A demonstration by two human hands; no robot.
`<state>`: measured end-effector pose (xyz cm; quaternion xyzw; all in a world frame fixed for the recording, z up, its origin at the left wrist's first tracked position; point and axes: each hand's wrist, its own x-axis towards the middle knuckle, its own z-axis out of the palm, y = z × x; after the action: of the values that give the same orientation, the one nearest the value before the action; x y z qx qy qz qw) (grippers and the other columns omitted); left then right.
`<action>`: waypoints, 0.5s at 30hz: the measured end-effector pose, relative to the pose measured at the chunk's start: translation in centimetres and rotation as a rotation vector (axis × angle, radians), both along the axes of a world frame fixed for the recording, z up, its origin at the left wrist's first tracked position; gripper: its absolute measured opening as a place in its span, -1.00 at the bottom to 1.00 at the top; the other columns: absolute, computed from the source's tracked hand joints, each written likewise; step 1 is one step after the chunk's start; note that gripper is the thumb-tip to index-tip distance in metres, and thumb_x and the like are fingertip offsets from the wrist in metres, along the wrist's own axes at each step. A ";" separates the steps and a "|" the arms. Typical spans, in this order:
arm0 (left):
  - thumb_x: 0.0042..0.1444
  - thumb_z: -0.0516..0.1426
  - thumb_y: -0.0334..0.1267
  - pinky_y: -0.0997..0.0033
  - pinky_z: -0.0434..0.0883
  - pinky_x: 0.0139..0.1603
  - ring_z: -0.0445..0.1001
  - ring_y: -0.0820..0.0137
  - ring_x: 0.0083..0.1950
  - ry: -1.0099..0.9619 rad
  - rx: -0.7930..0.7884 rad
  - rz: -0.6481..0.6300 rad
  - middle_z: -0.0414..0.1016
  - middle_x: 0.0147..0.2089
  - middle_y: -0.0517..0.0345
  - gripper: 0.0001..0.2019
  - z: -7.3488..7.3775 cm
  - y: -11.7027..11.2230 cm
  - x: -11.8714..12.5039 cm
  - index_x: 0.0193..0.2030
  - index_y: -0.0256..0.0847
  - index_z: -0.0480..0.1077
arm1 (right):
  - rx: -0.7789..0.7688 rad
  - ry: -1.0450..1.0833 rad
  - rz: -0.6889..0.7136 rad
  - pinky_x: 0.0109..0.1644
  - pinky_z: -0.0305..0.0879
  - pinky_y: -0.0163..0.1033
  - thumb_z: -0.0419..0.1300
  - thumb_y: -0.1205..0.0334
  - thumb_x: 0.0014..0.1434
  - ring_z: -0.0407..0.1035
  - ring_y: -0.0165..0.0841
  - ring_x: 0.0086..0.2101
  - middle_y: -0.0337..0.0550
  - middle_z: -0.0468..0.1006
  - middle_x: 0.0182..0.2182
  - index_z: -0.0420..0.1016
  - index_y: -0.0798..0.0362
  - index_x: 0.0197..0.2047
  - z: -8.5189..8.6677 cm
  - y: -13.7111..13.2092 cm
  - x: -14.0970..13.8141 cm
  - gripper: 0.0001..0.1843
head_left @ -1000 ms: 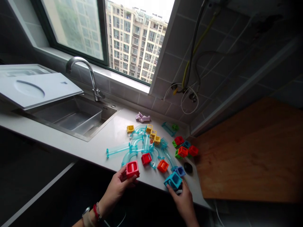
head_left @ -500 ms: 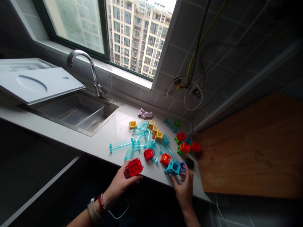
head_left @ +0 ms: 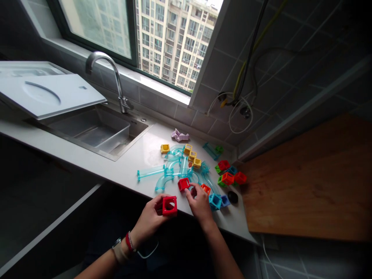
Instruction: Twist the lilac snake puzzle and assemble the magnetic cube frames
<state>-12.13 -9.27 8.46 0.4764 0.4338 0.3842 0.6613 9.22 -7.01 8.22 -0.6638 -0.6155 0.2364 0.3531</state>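
Observation:
My left hand (head_left: 151,216) is closed around a red hollow cube block (head_left: 169,206), held just in front of the counter edge with a round opening facing me. A second red cube block (head_left: 183,184) sits on the counter. My right hand (head_left: 198,201) is at its right side, thumb and index finger apart by its edge; whether they touch it I cannot tell. Behind that hand an orange block (head_left: 205,189) is partly hidden. To the hand's right stand a light-blue block (head_left: 215,202) and a darker blue block (head_left: 224,200). Clear teal track pieces (head_left: 173,174) lie beyond both hands.
Several yellow blocks (head_left: 192,155) and a lilac piece (head_left: 180,135) lie farther back. Red, orange and green blocks (head_left: 228,178) cluster near a wooden board (head_left: 302,178), beside a black round object (head_left: 233,197). At left is a sink (head_left: 116,149) with a faucet (head_left: 118,81) and white panel (head_left: 52,95).
My right hand has left the blue blocks and moved left to the red block on the counter. My left hand has turned its red block slightly. The view has shifted a little.

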 end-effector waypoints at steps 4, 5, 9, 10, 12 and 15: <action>0.04 0.42 -0.16 0.22 0.54 0.09 0.61 0.15 0.05 0.068 0.052 0.003 0.63 0.04 0.03 -0.54 0.3 -0.8 -1.4 0.07 -0.17 0.49 | 0.009 0.017 -0.094 0.06 0.43 0.14 0.39 -0.02 0.10 0.47 0.01 -0.09 0.15 0.49 0.01 0.58 0.07 0.07 -1.8 1.6 -0.7 -0.48; 0.06 0.41 -0.15 0.22 0.54 0.10 0.61 0.15 0.06 0.082 0.058 0.009 0.63 0.05 0.03 -0.55 0.2 -0.9 -1.6 0.08 -0.17 0.49 | 0.011 0.032 -0.110 0.10 0.41 0.16 0.41 -0.01 0.07 0.45 0.05 -0.04 0.18 0.46 0.06 0.58 0.07 0.06 -2.3 1.7 -0.9 -0.46; 0.10 0.38 -0.09 0.24 0.57 0.03 0.61 0.14 0.07 0.123 0.048 0.016 0.63 0.05 0.00 -0.54 -0.3 -1.2 -1.9 0.11 -0.16 0.46 | 0.012 0.144 -0.150 0.24 0.31 0.20 0.41 0.04 0.02 0.41 0.06 0.03 0.14 0.50 0.02 0.58 0.07 0.03 -3.5 1.7 -1.3 -0.49; 0.11 0.37 -0.07 0.25 0.58 0.02 0.61 0.14 0.06 0.127 0.048 0.010 0.63 0.05 0.00 -0.53 -0.4 -1.3 -1.9 0.12 -0.16 0.46 | 0.010 0.185 -0.161 0.25 0.30 0.21 0.41 0.05 0.01 0.42 0.05 0.03 0.12 0.51 0.00 0.57 0.08 0.03 -3.7 1.6 -1.3 -0.48; 0.12 0.36 -0.07 0.27 0.59 -0.02 0.60 0.15 0.04 0.140 0.067 -0.004 0.61 0.06 -0.01 -0.53 -0.4 -1.3 -1.7 0.12 -0.16 0.46 | -0.003 0.291 -0.182 0.18 0.38 0.21 0.40 0.03 0.03 0.46 0.01 -0.02 0.11 0.54 -0.02 0.53 0.09 0.07 -3.9 1.3 -1.2 -0.44; 0.10 0.36 -0.10 0.33 0.60 -0.10 0.58 0.17 0.00 0.169 0.113 -0.006 0.58 0.05 -0.04 -0.58 0.0 -1.5 -1.4 0.07 -0.19 0.50 | -0.038 0.501 -0.191 0.00 0.54 0.13 0.31 -0.06 0.15 0.54 -0.06 -0.07 0.11 0.56 0.01 0.42 0.07 0.14 -3.4 0.1 -1.0 -0.42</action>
<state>-13.54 -10.76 8.46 0.5451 0.4642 0.3645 0.5954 8.20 -6.90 4.85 -0.6461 -0.4391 0.3703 0.5026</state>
